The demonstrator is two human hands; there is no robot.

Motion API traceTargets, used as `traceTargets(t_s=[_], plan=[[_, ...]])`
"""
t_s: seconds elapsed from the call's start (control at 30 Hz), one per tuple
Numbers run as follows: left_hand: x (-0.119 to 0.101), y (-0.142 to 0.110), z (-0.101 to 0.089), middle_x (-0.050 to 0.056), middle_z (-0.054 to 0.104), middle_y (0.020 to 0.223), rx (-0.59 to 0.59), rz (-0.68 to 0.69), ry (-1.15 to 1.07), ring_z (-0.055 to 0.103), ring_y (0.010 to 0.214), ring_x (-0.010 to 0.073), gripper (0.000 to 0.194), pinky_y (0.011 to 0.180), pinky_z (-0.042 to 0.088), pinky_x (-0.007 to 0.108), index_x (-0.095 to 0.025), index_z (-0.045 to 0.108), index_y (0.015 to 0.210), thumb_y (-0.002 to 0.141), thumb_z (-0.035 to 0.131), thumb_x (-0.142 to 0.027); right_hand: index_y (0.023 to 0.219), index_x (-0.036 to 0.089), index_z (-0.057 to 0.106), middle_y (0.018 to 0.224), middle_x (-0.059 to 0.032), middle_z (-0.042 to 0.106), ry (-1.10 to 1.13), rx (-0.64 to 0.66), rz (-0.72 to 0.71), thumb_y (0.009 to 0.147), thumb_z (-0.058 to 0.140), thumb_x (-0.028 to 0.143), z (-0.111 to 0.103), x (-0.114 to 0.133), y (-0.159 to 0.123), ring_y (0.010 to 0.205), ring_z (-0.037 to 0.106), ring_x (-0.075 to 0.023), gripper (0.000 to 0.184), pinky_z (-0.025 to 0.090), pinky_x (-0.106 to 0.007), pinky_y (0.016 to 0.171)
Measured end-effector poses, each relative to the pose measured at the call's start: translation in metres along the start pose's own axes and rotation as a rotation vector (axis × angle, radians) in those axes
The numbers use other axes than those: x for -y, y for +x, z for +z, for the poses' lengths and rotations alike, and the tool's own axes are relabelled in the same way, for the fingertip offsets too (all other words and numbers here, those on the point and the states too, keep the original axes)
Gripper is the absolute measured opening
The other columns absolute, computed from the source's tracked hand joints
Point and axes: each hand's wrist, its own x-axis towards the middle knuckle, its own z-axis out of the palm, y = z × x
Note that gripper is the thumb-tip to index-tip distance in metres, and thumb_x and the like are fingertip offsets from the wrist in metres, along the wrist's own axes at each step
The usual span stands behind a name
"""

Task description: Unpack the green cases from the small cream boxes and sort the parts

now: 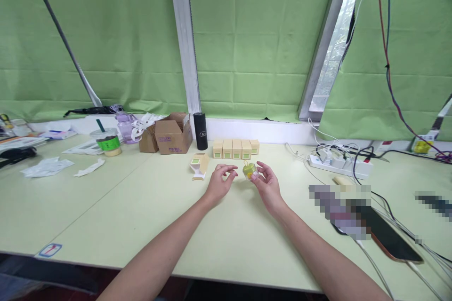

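My right hand (267,186) holds a small clear jar with a yellow-green lid (250,170) between thumb and fingers; a little loop stands up from its top. To the left of it, my left hand (221,182) is raised over the table with fingers apart and bent, holding nothing. An opened small carton (199,165) with a white inside and a green label lies just beyond the left hand. Behind both hands stands a row of several small tan boxes (232,149) with green labels.
At the back are a black bottle (200,131), an open cardboard box (173,135), a purple bottle (126,128) and a lidded cup (108,143). On the right lie a white power strip (341,165), cables and a phone (391,235). Crumpled tissue (47,167) rests at the left.
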Motion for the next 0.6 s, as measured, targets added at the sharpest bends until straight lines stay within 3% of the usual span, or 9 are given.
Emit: traceTargets(t_s=[0.17, 0.4, 0.6], plan=[[0.0028, 0.0033, 0.0028, 0.011, 0.076, 0.112, -0.008, -0.041, -0.111, 0.069, 0.109, 0.0246, 0.028, 0.092, 0.054, 0.038, -0.021, 0.077, 0.111, 0.094, 0.064, -0.040, 0.120, 0.028, 0.062, 0.118, -0.0041, 0.058, -0.080, -0.017, -0.060, 0.064, 0.092, 0.037, 0.0033, -0.0030, -0.0007, 0.096, 0.065, -0.0200, 0.065, 0.058, -0.041, 0.089], [0.0049, 0.0056, 0.0059, 0.013, 0.077, 0.118, 0.032, -0.158, -0.359, 0.071, 0.113, 0.0296, 0.039, 0.100, 0.056, 0.045, -0.018, 0.079, 0.109, 0.083, 0.077, -0.047, 0.120, 0.030, 0.060, 0.114, -0.0039, 0.060, -0.145, 0.020, -0.118, 0.067, 0.088, 0.031, 0.0089, -0.0015, -0.0069, 0.098, 0.063, -0.0217, 0.060, 0.059, -0.041, 0.086], [0.0082, 0.0065, 0.0083, 0.011, 0.078, 0.110, -0.001, -0.163, -0.426, 0.073, 0.103, 0.0274, 0.031, 0.095, 0.058, 0.044, -0.018, 0.081, 0.095, 0.077, 0.082, -0.043, 0.122, 0.031, 0.059, 0.118, -0.0051, 0.060, -0.184, 0.086, -0.105, 0.071, 0.084, 0.030, 0.0096, -0.0020, -0.0097, 0.110, 0.062, -0.0242, 0.057, 0.059, -0.041, 0.091]])
